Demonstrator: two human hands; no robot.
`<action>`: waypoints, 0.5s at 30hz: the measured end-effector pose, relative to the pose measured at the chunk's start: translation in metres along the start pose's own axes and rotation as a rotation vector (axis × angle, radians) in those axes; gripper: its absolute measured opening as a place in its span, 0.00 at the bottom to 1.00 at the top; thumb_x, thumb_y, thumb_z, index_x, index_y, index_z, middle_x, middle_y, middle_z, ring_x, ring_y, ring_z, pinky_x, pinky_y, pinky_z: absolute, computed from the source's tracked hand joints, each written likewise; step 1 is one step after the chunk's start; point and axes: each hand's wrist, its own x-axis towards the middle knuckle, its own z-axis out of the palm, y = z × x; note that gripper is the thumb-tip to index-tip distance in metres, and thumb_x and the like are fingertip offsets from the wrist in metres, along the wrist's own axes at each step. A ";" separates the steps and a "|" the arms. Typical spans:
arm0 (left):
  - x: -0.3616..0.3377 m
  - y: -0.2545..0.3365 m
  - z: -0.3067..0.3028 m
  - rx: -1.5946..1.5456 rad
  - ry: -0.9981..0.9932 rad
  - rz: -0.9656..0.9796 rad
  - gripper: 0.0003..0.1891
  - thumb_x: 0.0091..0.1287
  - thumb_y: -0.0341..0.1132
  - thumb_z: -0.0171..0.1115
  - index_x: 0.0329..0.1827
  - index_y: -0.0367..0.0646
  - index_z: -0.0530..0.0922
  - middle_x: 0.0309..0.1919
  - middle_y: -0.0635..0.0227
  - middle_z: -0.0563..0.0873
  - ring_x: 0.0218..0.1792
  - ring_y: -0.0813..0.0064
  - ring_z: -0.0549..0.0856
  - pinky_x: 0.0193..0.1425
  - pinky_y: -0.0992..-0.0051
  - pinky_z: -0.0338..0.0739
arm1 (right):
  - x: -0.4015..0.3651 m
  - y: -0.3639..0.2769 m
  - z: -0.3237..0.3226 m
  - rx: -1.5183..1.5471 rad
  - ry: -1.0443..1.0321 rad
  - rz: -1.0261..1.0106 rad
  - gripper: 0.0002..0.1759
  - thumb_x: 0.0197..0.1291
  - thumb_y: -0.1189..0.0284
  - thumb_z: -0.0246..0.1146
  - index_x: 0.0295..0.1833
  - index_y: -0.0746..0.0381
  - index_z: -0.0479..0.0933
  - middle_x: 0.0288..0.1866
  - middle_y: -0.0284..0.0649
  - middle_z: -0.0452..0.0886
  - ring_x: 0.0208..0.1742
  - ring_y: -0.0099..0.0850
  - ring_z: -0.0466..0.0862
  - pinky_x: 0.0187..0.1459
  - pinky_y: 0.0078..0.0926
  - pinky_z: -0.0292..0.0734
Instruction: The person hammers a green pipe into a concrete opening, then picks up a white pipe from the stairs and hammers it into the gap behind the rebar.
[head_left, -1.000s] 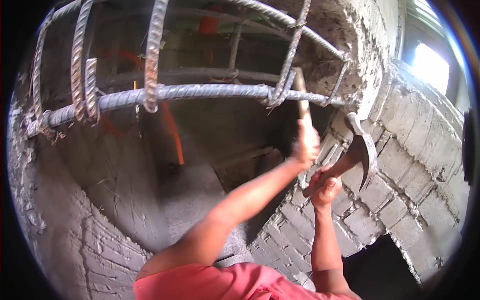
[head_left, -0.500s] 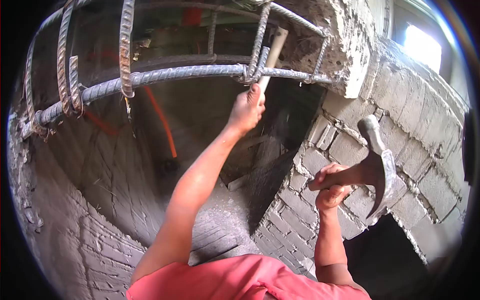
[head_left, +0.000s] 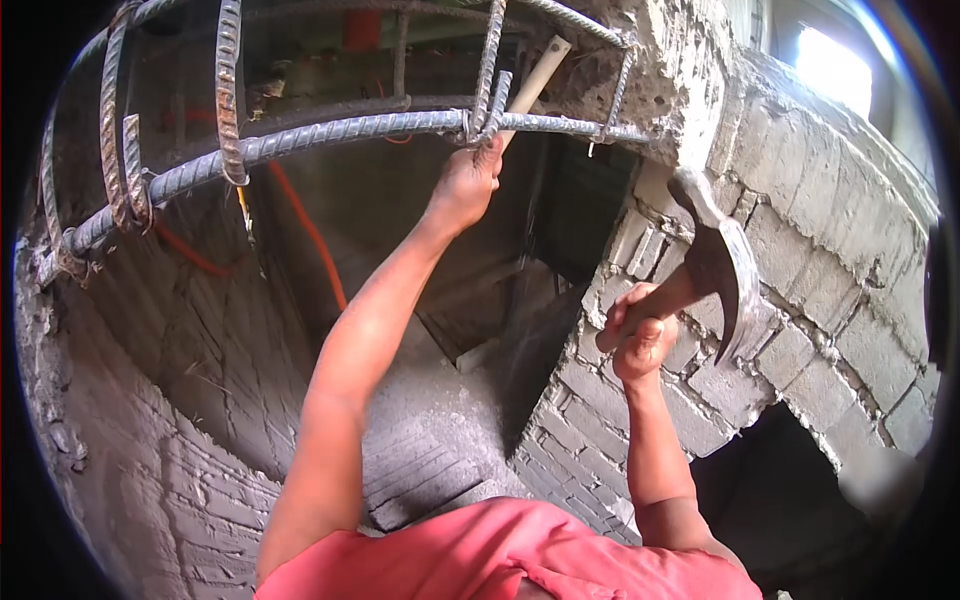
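Observation:
My left hand (head_left: 466,186) is closed around the lower part of a narrow off-white pipe (head_left: 538,78), which slants up to the right behind the rebar. The thumb sits close under the thick horizontal rebar (head_left: 340,132), beside the spot where a bent stirrup (head_left: 488,68) hooks round it. In my right hand (head_left: 640,332) is a claw hammer (head_left: 712,260), held by its wooden handle. Its metal head is raised in front of the block wall, striking face up and curved claw pointing down.
On the right rises a block wall (head_left: 690,310) with rough mortar joints and a dark opening (head_left: 790,490) low down. Broken concrete (head_left: 670,70) meets the rebar ends. More stirrups (head_left: 228,90) hang at left, and an orange tube (head_left: 308,232) runs below. Bright light enters through a window (head_left: 835,70).
The hammer has moved up and left in view, with its head tilted further left. My left hand stays on the pipe, and the whole scene has shifted slightly left and up.

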 end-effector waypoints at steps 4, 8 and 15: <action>0.007 0.016 -0.008 0.230 0.062 0.109 0.27 0.78 0.59 0.47 0.35 0.46 0.80 0.20 0.82 0.65 0.21 0.88 0.64 0.24 0.80 0.60 | 0.025 -0.017 -0.003 -0.115 -0.043 0.010 0.43 0.63 0.31 0.50 0.46 0.67 0.70 0.28 0.37 0.74 0.25 0.23 0.74 0.25 0.20 0.70; 0.001 0.037 -0.012 0.399 0.068 0.102 0.17 0.77 0.45 0.52 0.57 0.44 0.80 0.51 0.50 0.85 0.55 0.44 0.80 0.53 0.54 0.74 | 0.076 -0.059 0.024 0.040 0.093 -0.296 0.42 0.64 0.31 0.50 0.48 0.65 0.72 0.23 0.34 0.73 0.24 0.26 0.76 0.27 0.21 0.72; 0.004 0.031 -0.019 0.527 0.057 0.299 0.22 0.79 0.45 0.52 0.65 0.39 0.75 0.41 0.52 0.85 0.41 0.57 0.81 0.49 0.63 0.74 | 0.121 -0.015 0.034 -0.250 -0.035 -0.445 0.31 0.72 0.40 0.50 0.38 0.61 0.71 0.21 0.33 0.70 0.22 0.24 0.72 0.25 0.26 0.69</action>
